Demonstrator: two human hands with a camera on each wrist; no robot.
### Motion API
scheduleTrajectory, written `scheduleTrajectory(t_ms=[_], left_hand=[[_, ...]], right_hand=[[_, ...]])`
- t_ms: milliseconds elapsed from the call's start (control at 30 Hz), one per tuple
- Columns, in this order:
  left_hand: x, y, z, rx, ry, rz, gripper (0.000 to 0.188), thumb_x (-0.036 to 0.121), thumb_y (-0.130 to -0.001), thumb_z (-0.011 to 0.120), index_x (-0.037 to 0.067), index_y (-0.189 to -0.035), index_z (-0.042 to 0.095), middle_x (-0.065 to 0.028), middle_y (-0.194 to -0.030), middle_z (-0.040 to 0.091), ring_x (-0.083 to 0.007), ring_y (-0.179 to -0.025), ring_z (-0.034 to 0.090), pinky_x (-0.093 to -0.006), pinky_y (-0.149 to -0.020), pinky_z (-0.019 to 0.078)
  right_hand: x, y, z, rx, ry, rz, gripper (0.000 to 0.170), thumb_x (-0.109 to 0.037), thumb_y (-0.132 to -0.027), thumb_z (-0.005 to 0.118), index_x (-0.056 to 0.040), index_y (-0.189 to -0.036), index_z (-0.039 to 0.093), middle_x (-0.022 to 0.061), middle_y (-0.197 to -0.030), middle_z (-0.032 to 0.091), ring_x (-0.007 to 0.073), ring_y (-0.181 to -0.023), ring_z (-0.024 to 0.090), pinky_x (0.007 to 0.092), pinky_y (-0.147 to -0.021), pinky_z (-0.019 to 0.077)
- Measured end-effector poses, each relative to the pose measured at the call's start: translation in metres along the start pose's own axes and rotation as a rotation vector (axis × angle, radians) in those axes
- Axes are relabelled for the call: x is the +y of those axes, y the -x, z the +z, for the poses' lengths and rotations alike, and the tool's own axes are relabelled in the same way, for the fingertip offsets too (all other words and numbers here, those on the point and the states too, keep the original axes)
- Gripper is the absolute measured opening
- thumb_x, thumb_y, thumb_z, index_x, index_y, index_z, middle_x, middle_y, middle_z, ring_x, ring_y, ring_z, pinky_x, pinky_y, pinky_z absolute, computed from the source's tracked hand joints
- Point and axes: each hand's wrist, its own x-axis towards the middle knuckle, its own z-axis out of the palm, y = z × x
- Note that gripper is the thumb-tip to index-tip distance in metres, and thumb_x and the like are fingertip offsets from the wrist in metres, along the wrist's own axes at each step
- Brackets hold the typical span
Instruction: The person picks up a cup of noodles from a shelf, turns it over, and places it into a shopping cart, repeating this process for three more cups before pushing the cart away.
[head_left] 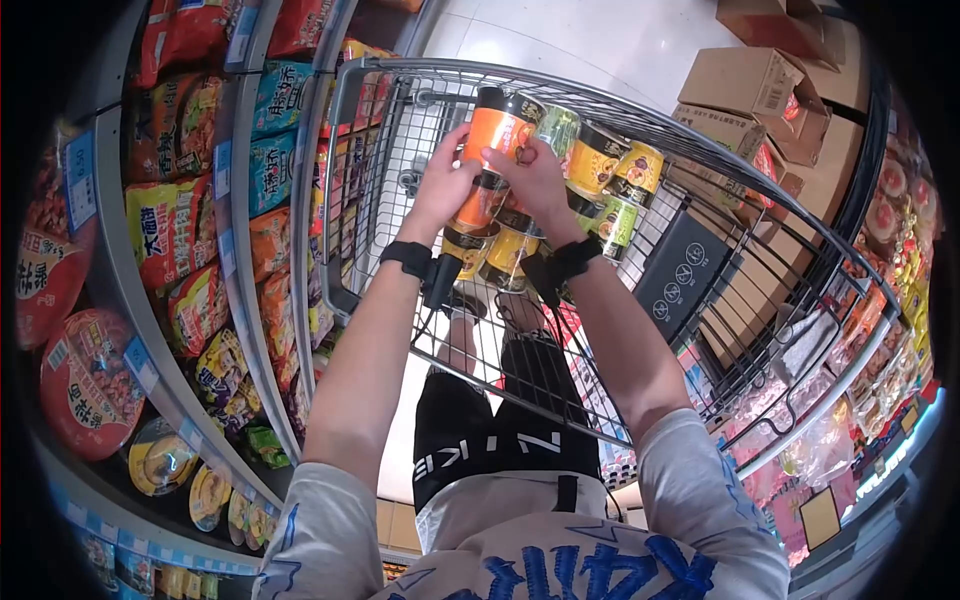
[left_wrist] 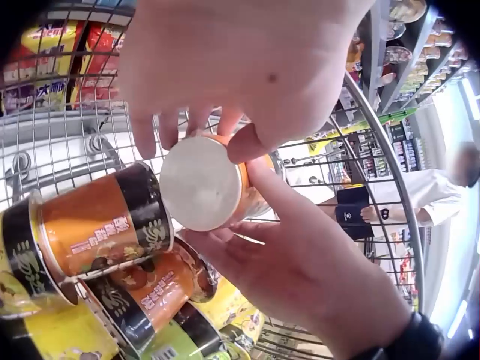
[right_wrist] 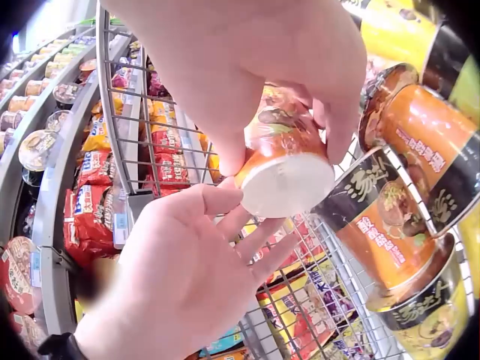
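Note:
An orange instant noodle cup (head_left: pixel 494 132) is held between both hands over the shopping cart (head_left: pixel 600 88). The left hand (head_left: pixel 446 190) grips its left side, fingers around the wall; the right hand (head_left: pixel 540 186) holds the opposite side. In the left wrist view the white base (left_wrist: pixel 199 184) of the cup faces the camera, with the thumbs close together at its edge. The right wrist view shows the cup (right_wrist: pixel 289 184) tilted, the right hand's thumb and fingers on either side of it. More noodle cups, orange (right_wrist: pixel 386 232), yellow (head_left: pixel 597 160) and green (head_left: pixel 620 222), lie stacked below and beside the hands.
Shelves of bagged noodles (head_left: pixel 165 230) and bowl noodles (head_left: pixel 92 385) run along the left. Cardboard boxes (head_left: pixel 735 110) stand right of the cart. A dark panel (head_left: pixel 672 268) sits on the cart's near right part. Another person (left_wrist: pixel 435 195) stands beyond the cart.

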Motion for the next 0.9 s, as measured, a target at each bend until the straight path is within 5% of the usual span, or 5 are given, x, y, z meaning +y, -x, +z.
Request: scheduleTrajectory(t_ms=[200, 367, 567, 733, 900], left_hand=[[0.020, 0.007, 0.012, -0.043, 0.081, 0.019, 0.061, 0.007, -0.088, 0.060, 0.008, -0.145, 0.037, -0.0134, -0.123, 0.059, -0.0147, -0.085, 0.062, -0.0283, -0.076, 0.0525], [0.004, -0.002, 0.017, -0.042, -0.520, -0.031, 0.069, 0.022, -0.094, 0.057, 0.015, -0.154, 0.024, -0.0201, -0.140, 0.048, -0.0321, -0.129, 0.048, -0.0403, -0.107, 0.0392], [-0.016, -0.013, 0.011, -0.080, -0.767, -0.136, 0.062, 0.033, -0.098, 0.044, 0.023, -0.155, 0.023, -0.0161, -0.150, 0.039, -0.0342, -0.136, 0.041, -0.0471, -0.112, 0.0319], [-0.005, -0.024, 0.008, -0.149, -0.923, -0.320, 0.060, 0.039, -0.098, 0.036, 0.026, -0.155, 0.023, -0.0138, -0.157, 0.030, -0.0360, -0.142, 0.030, -0.0552, -0.114, 0.0246], [0.010, -0.016, 0.000, -0.174, -0.974, -0.409, 0.060, 0.037, -0.096, 0.034, 0.026, -0.154, 0.025, -0.0166, -0.158, 0.027, -0.0372, -0.143, 0.030, -0.0545, -0.115, 0.0245]], right_hand=[[0.004, 0.002, 0.004, 0.118, 0.010, -0.164, 0.049, -0.014, -0.079, 0.078, 0.0069, -0.114, 0.051, 0.0129, -0.098, 0.068, 0.0169, -0.080, 0.065, 0.0300, -0.071, 0.0530], [0.019, -0.004, 0.006, 0.176, 0.239, -0.135, 0.051, -0.015, -0.083, 0.071, 0.0083, -0.123, 0.049, 0.0181, -0.096, 0.067, 0.0267, -0.080, 0.067, 0.0347, -0.071, 0.0532], [0.043, -0.012, 0.008, 0.083, 0.572, -0.201, 0.059, -0.020, -0.086, 0.067, 0.0042, -0.135, 0.044, 0.0220, -0.099, 0.064, 0.0326, -0.080, 0.066, 0.0399, -0.074, 0.0528], [0.058, -0.007, 0.016, -0.050, 0.723, -0.220, 0.048, -0.016, -0.088, 0.060, 0.0077, -0.126, 0.046, 0.0305, -0.121, 0.055, 0.0457, -0.107, 0.056, 0.0486, -0.089, 0.0478], [0.047, 0.025, 0.019, -0.160, 0.777, -0.223, 0.049, -0.019, -0.088, 0.062, 0.0070, -0.127, 0.046, 0.0299, -0.131, 0.048, 0.0433, -0.118, 0.051, 0.0449, -0.096, 0.0456]])
